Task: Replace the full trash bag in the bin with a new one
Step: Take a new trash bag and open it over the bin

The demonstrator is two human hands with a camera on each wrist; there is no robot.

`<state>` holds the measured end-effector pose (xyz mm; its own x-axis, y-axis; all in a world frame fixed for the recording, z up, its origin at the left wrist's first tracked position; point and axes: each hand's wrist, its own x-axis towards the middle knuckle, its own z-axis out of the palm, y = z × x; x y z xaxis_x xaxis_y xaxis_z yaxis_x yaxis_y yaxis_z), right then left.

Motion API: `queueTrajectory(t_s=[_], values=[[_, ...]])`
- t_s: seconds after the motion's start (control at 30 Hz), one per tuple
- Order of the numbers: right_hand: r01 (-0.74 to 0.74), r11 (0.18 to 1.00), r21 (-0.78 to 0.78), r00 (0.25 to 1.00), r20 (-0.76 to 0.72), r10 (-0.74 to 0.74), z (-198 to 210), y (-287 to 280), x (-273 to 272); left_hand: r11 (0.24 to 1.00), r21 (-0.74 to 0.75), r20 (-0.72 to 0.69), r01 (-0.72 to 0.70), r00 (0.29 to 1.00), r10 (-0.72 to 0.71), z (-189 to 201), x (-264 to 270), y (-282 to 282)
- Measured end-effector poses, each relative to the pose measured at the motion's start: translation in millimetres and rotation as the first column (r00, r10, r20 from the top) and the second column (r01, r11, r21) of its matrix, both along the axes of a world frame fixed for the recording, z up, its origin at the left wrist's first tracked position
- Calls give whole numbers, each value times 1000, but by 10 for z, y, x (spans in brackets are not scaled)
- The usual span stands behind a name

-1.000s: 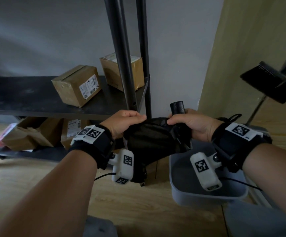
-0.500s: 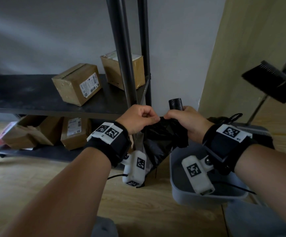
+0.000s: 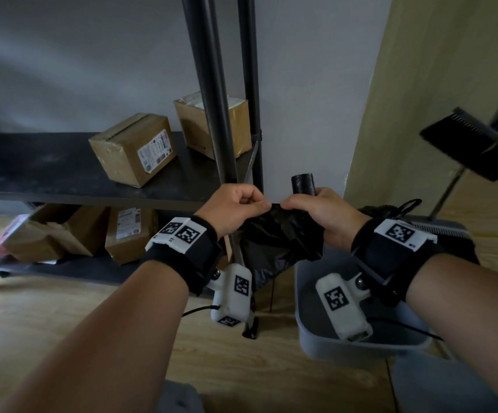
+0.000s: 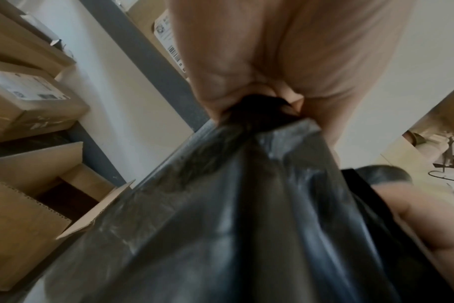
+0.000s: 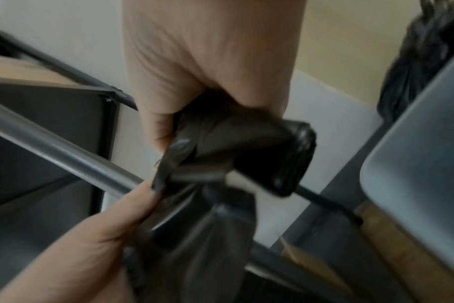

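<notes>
A: What are the two hands doing?

B: Both are up in front of the person, close together. The left hand (image 3: 232, 210) has its fingers curled and pinches the top edge of a new black bag (image 3: 277, 242). The right hand (image 3: 319, 214) pinches the same edge just beside it, so the fingertips of the two hands almost touch.

A: Which way does the bag go?

B: It hangs down from the fingers. Its long way runs up and down, with the pinched edge at the top and the loose end below the wrists. It is crumpled, not spread flat. The left wrist view shows it bunched tight at the fingers and getting wider lower down.

A: Is the right hand holding anything else?

B: Yes. A black roll of bags (image 3: 302, 183) is tucked in that fist. It stands upright, and its top end sticks up above the knuckles.

A: Where is the bin?

B: The grey bin (image 3: 307, 341) sits on the wood floor (image 3: 63, 317), under the right wrist. I see only grey walls inside it. A tied black full bag (image 3: 391, 207) sits past the right hand, near the bin's far side.

A: What is past the left hand?

B: A dark shelf (image 3: 48, 174) with brown boxes (image 3: 133, 149) on it, and black poles (image 3: 212, 99) standing straight up.
</notes>
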<state>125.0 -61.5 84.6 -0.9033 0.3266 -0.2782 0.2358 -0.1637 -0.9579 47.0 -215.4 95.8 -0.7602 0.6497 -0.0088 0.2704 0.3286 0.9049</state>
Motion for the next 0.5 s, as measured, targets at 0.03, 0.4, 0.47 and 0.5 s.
queueTrajectory(t_s=[0.03, 0.4, 0.47, 0.5], values=[[-23, 1000, -8, 1000, 8, 23, -8, 18, 6, 1000, 2, 18, 16, 1000, -16, 0, -2, -2], [77, 997, 7, 996, 34, -77, 52, 194, 28, 1000, -26, 36, 15, 999, -14, 18, -3, 38], [149, 989, -7, 988, 54, -148, 40, 241, 8, 997, -69, 0, 27, 1000, -27, 7, 11, 43], [189, 982, -29, 981, 57, -187, 28, 293, 6, 997, -81, -13, 16, 1000, -17, 2, 2, 26]])
